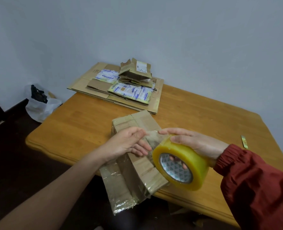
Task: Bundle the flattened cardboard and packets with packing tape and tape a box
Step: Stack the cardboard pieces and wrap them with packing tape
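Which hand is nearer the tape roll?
Right. The right hand grips the tape roll, fingers through its core; the left hand pinches the pulled-out tape end just left of it.

The round yellow plastic tape roll [197, 161] has teal triangles on its white core; the rectangular cardboard box [137, 170] is brown.

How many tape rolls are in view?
1. The tape roll is gripped in the right hand above the box; the left hand pinches its loose end. Another could lie hidden behind the cardboard pile.
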